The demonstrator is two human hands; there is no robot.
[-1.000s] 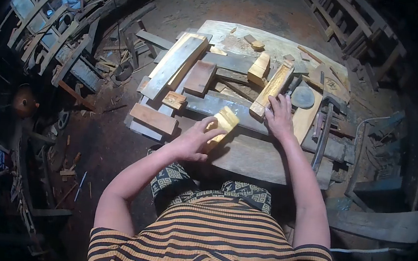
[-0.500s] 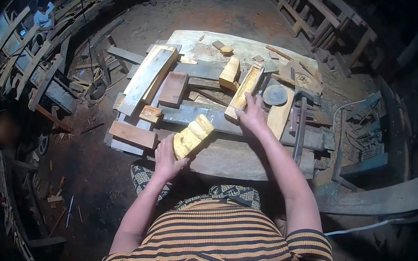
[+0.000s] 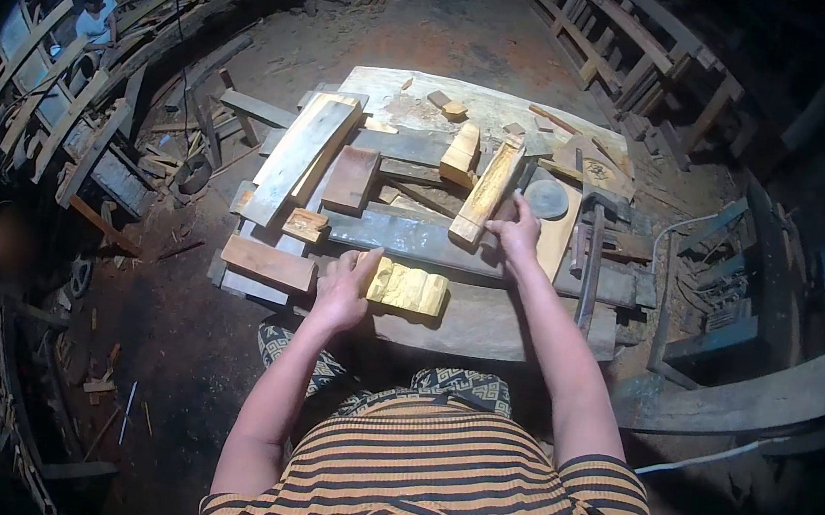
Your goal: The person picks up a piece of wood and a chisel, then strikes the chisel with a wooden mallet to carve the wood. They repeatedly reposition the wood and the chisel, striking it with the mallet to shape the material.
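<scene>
My left hand (image 3: 339, 293) grips the left end of a yellow carved wooden block (image 3: 408, 287) with a wavy, notched face. The block lies crosswise over the near plank of the workbench. My right hand (image 3: 518, 234) is at the near right side of a long pale wooden piece (image 3: 490, 189) with a rough, grooved top. Its thumb and forefinger are spread apart, the thumb close to the piece's edge. A short pale block (image 3: 460, 153) stands just left of that piece. To its right sits a round grey disc (image 3: 546, 195).
Reddish wood blocks (image 3: 269, 264) and a long pale beam (image 3: 299, 162) lie on the bench's left. A hammer (image 3: 593, 255) and a metal bar rest at the right. Timber racks (image 3: 642, 41) flank the floor. Another person (image 3: 97, 19) sits far left.
My left hand has turned the yellow carved block from slanted to crosswise and lowered it. My right hand has slid right, off the long piece's top. The view has shifted slightly.
</scene>
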